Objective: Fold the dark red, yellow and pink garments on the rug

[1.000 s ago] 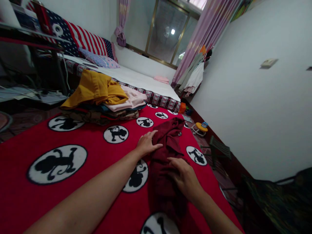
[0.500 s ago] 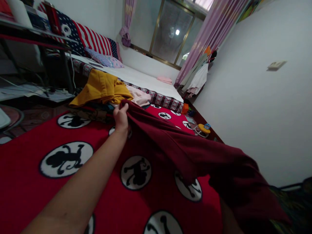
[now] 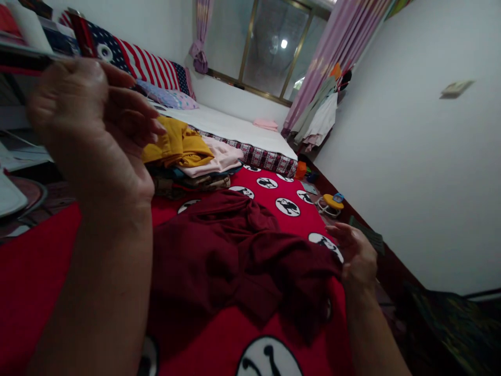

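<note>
A dark red garment [image 3: 235,261] lies crumpled on the red blanket [image 3: 289,360] with round monkey prints. Its right end reaches beside my right hand [image 3: 358,256], whose fingers are loosely bent and apart, with nothing seen in them. Raised at the upper left is my left hand [image 3: 94,115], away from the garment. Its fingers are half curled and spread, and no cloth shows in them. Behind it sits a stack of folded clothes, with a mustard-yellow garment [image 3: 183,143] on top and a pale pink one [image 3: 219,156] next to it.
Beyond the blanket stands a bed with a white top [image 3: 235,122] and pillows. A desk holding a red bottle [image 3: 82,34] is at the left. Along the right wall are a yellow stool [image 3: 332,202] and hanging clothes [image 3: 323,117].
The dark red garment, stretched out between the hands earlier, now lies bunched on the blanket. My left hand has let go and moved up and left; my right hand has come out from behind the cloth.
</note>
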`<state>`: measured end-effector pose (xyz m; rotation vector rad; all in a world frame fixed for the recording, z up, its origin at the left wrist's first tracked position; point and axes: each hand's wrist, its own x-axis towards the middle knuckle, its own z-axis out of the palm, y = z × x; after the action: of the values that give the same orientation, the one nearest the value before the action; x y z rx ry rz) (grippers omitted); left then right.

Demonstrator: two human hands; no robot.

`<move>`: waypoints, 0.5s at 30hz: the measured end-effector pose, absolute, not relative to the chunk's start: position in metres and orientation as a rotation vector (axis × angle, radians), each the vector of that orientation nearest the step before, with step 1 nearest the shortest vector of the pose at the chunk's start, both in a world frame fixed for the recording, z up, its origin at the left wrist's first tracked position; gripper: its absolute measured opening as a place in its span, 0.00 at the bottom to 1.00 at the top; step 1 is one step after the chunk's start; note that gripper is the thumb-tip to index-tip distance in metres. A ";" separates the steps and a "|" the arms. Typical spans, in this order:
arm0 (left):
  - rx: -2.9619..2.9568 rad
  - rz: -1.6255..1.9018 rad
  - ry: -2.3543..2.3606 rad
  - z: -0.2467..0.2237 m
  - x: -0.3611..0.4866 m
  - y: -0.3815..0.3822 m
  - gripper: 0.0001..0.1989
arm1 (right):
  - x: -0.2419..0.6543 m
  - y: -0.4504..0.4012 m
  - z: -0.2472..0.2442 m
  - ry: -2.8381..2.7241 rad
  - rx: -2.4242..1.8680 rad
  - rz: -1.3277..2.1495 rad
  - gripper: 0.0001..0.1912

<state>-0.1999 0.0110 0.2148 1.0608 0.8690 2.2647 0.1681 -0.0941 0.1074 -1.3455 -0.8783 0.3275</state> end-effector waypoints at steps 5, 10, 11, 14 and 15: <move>1.510 1.850 0.843 0.179 -0.157 0.056 0.12 | 0.165 -0.078 0.082 -1.280 -1.841 0.215 0.29; 2.209 1.389 0.883 0.111 -0.104 0.088 0.21 | 0.137 -0.081 0.042 -1.607 -2.072 0.134 0.31; 2.320 1.255 0.808 0.098 -0.097 0.088 0.27 | 0.132 -0.083 0.038 -1.640 -2.079 0.084 0.29; 2.416 0.879 0.568 0.068 -0.079 0.077 0.39 | 0.123 -0.090 0.034 -1.688 -1.987 -0.009 0.26; 2.398 0.785 0.546 0.061 -0.074 0.073 0.38 | 0.122 -0.091 0.034 -1.689 -1.945 -0.022 0.26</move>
<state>-0.0742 0.0733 0.0611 2.3980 0.5461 0.7851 0.1222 -0.0911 0.0341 -1.9447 -1.6887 -0.0217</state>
